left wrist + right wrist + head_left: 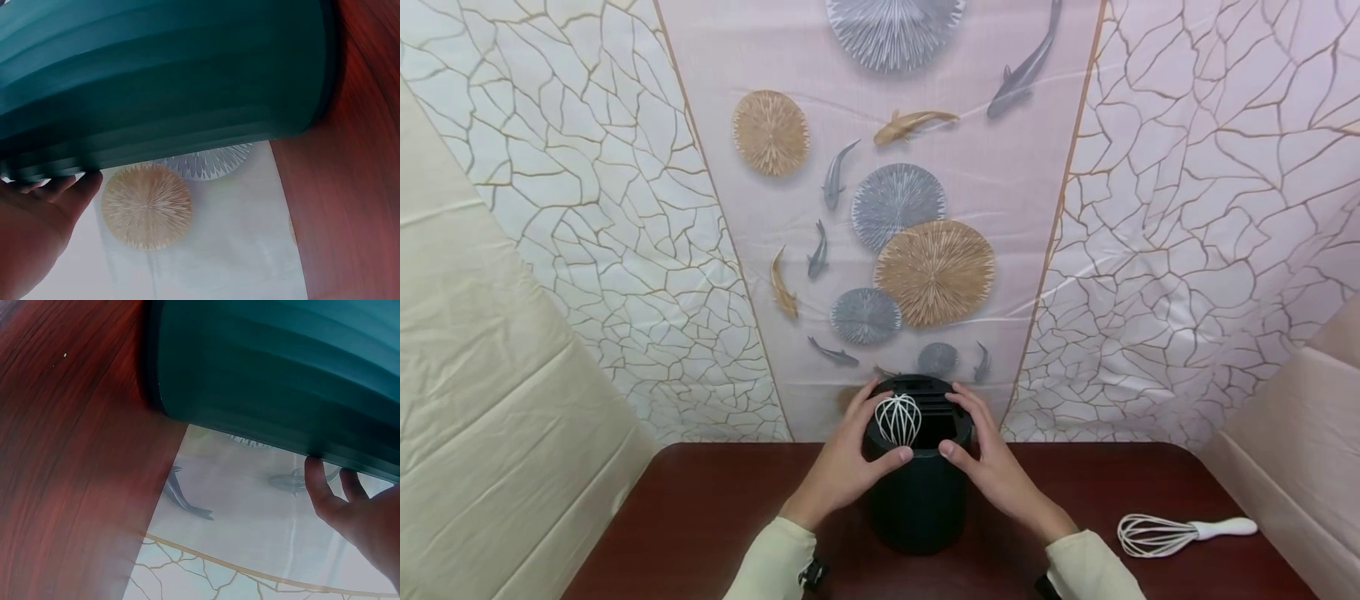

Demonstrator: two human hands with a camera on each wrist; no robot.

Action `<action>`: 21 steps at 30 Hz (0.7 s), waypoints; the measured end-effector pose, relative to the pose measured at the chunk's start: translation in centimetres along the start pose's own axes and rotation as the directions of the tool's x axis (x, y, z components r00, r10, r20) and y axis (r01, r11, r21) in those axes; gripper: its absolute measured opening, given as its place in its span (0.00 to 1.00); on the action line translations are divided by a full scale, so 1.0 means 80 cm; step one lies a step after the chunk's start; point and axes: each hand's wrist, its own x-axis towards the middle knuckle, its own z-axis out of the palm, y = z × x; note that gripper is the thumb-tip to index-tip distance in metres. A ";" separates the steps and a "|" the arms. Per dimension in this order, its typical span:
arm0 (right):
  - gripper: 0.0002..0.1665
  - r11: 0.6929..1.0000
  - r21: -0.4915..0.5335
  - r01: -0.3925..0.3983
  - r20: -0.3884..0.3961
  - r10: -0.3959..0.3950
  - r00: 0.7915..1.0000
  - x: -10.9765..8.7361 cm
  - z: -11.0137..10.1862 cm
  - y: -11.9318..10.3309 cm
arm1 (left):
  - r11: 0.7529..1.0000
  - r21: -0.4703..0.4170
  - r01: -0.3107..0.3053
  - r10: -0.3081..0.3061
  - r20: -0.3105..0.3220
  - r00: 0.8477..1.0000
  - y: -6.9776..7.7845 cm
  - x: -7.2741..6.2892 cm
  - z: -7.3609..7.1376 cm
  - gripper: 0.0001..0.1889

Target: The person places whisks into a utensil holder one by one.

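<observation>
A dark green, ribbed utensil holder (916,508) stands upright on the table, with slots and a larger opening in its top. My left hand (852,450) holds its upper left side, thumb at the front rim and fingers toward the back. On the opposite side my right hand (997,468) grips the upper part in the same way. A whisk (898,419) stands in the holder with its white wire head up; its handle is hidden inside. Both wrist views show fingers touching the ribbed green wall (187,81) near the top.
A second whisk (1157,535) with a white handle lies on the dark red wooden table (730,508) at the right. Behind the table hangs a patterned cloth (820,350) with printed fish and discs. Beige padded panels (512,358) flank both sides.
</observation>
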 end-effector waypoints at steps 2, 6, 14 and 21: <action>0.42 1.000 -0.015 -0.019 0.011 0.019 1.000 -0.001 0.000 -0.003 | 1.000 0.007 -0.005 0.005 -0.002 1.000 -0.002 -0.002 0.000 0.40; 0.50 0.997 -0.041 -0.061 0.057 0.063 0.996 -0.006 -0.006 -0.012 | 1.000 0.001 -0.015 0.015 -0.005 1.000 -0.006 -0.004 -0.001 0.37; 0.57 0.991 -0.030 -0.134 0.077 0.135 0.988 -0.034 -0.036 -0.016 | 0.999 -0.031 0.013 -0.014 -0.009 1.000 -0.007 -0.001 0.004 0.35; 0.52 0.998 -0.051 -0.038 0.037 0.040 0.999 -0.055 -0.075 -0.011 | 0.998 -0.068 0.008 -0.010 -0.037 0.999 -0.009 -0.005 0.004 0.35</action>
